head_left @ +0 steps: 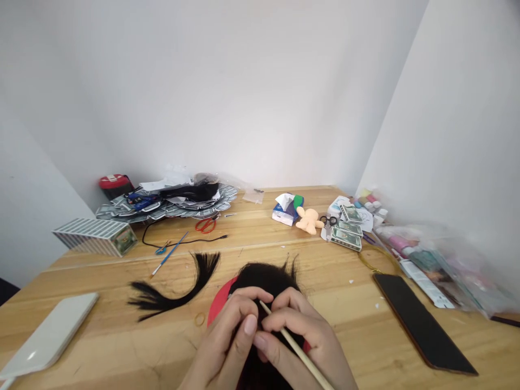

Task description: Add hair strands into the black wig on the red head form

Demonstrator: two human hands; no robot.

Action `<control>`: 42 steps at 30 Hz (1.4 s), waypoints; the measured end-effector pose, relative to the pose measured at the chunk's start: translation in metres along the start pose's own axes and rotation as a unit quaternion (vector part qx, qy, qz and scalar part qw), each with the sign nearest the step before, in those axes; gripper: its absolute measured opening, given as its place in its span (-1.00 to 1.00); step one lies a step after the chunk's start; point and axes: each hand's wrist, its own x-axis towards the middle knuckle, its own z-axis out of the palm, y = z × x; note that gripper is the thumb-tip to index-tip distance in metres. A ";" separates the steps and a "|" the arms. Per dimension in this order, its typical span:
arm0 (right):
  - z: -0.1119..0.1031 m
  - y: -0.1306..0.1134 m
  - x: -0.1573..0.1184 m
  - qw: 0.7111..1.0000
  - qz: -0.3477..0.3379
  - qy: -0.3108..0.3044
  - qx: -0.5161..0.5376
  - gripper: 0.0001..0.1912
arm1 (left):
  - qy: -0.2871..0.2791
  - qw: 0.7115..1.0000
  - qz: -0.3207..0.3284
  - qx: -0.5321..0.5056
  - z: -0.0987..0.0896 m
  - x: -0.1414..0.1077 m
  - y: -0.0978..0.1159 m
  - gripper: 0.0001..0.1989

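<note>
A mass of black hair (266,275) lies at the front middle of the table, over a red rounded piece (219,298) whose edge shows at the left. My left hand (229,336) is on the hair with thumb and fingers closed; whatever is between its fingertips is hidden. In my right hand (311,336) a thin pale wooden stick (298,352) slants down to the right, its tip pointing at the hair by my left fingertips. Both hands nearly touch. A loose curved hank of black hair (190,292) lies left of them, near a small yellow rubber band (199,319).
At left sit a white flat box (52,330), a paintbrush (170,253), a black cable (182,241) and red-handled scissors (205,225). A peach doll (309,221) and tissue pack (286,210) stand behind. At right lie a black phone-like slab (422,322) and plastic bags (450,265).
</note>
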 end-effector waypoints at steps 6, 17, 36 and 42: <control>-0.004 0.002 0.000 0.992 -0.093 0.059 -0.067 -0.87 | 0.026 0.977 0.140 0.159 -0.005 0.007 0.006 -0.84; -0.025 -0.002 0.007 0.992 -0.078 0.006 -0.097 -0.83 | -0.012 0.908 0.261 0.327 -0.002 0.011 0.008 -0.78; -0.044 0.088 -0.057 0.961 0.252 0.076 0.083 -0.45 | 0.046 0.886 0.076 0.455 -0.057 0.017 -0.023 -0.62; -0.034 0.063 -0.059 0.970 0.234 0.017 0.069 -0.38 | 0.074 0.862 0.078 0.495 -0.060 -0.013 -0.023 -0.58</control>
